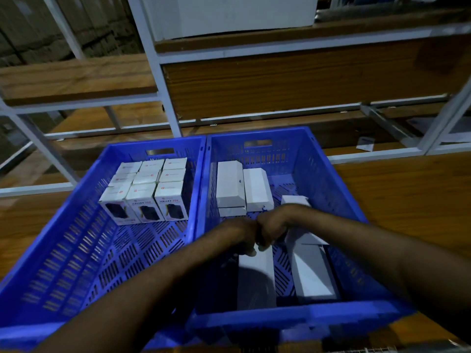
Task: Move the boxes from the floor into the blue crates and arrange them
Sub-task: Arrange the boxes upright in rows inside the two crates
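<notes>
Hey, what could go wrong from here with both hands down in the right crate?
The left hand and right hand crowd the far end of one white box, so it may twist when it is set down. The right forearm passes just above a tilted box and could knock it. Shadow covers the right crate's near end, so gaps may be misjudged.

Right crate (331,159): two long boxes (242,187) side by side at its far left, two more along its near side. Left crate (76,225) touches its left wall, nine boxes (147,187) packed at the far end. Rack (163,80) behind.
</notes>
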A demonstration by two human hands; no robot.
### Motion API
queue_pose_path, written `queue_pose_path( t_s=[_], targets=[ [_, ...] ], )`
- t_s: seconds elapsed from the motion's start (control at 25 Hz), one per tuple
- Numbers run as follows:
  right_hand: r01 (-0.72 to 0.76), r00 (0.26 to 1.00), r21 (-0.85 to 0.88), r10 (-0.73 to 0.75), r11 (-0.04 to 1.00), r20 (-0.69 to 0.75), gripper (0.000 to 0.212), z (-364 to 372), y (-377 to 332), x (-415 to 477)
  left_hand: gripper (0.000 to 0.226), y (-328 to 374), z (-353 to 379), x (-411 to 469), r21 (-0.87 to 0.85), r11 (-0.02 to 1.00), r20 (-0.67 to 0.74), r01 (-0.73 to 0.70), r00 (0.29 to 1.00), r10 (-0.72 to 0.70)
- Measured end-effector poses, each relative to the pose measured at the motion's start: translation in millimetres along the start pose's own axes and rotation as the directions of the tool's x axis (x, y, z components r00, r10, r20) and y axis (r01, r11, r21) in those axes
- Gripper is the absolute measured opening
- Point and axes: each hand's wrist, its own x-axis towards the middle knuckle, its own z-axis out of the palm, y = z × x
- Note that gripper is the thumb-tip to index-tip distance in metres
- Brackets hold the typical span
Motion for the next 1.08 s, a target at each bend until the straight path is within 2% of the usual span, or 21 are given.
queue_pose_path(
  t_s=[0.08, 0.16, 0.32, 0.4, 0.48, 0.6, 0.72, 0.8, 0.92, 0.96, 1.08],
  targets=[
    [0.058, 0.998, -0.041, -0.057, 0.997, 0.026, 0.020, 10, -2, -5, 0.051, 1, -1, -4, 0.076, 0.997, 0.079, -0.004, 0.997, -0.003],
    [0.069, 0.996, 0.018, -0.070, 0.997, 0.050, 0.028, 10, -3, -17, 0.056, 1, -3, -10, 0.155, 0.988, 0.118, -0.006, 0.993, -0.013],
    [0.055, 0.998, 0.162, -0.060, 0.985, 0.024, 0.026, -3, -11, -46, 0.076, 7, -21, -37, 0.198, 0.980, 0.058, -0.025, 0.998, 0.014],
    [0.047, 0.998, 0.272, -0.055, 0.961, 0.024, 0.034, -13, -17, -63, 0.084, 6, -32, -54, 0.166, 0.984, 0.061, -0.068, 0.996, 0.059],
    [0.081, 0.991, 0.356, -0.112, 0.931, 0.067, 0.038, -24, -17, -82, 0.074, 1, -43, -69, 0.049, 0.993, 0.079, -0.105, 0.992, 0.101],
    [0.185, 0.971, 0.483, -0.235, 0.856, 0.044, 0.049, -42, -6, -108, 0.059, -16, -54, -90, -0.103, 0.982, -0.055, -0.160, 0.986, 0.155],
    [0.259, 0.956, 0.681, -0.284, 0.685, -0.077, 0.043, -53, 10, -120, 0.061, -34, -58, -108, -0.227, 0.956, -0.182, -0.184, 0.973, 0.144],
    [0.265, 0.961, 0.745, -0.229, 0.612, -0.153, 0.040, -54, 14, -120, 0.061, -42, -63, -116, -0.248, 0.950, -0.268, -0.189, 0.956, 0.120],
    [0.269, 0.960, 0.692, -0.133, 0.670, -0.245, 0.034, -51, 13, -116, 0.057, -50, -71, -124, -0.345, 0.908, -0.401, -0.237, 0.912, 0.086],
    [0.262, 0.959, 0.706, -0.098, 0.658, -0.264, 0.034, -51, 11, -114, 0.057, -51, -72, -126, -0.358, 0.893, -0.451, -0.273, 0.888, 0.091],
    [0.228, 0.963, 0.818, 0.001, 0.528, -0.269, 0.049, -52, 8, -114, 0.055, -53, -72, -130, -0.231, 0.902, -0.648, -0.366, 0.749, 0.138]
  ],
)
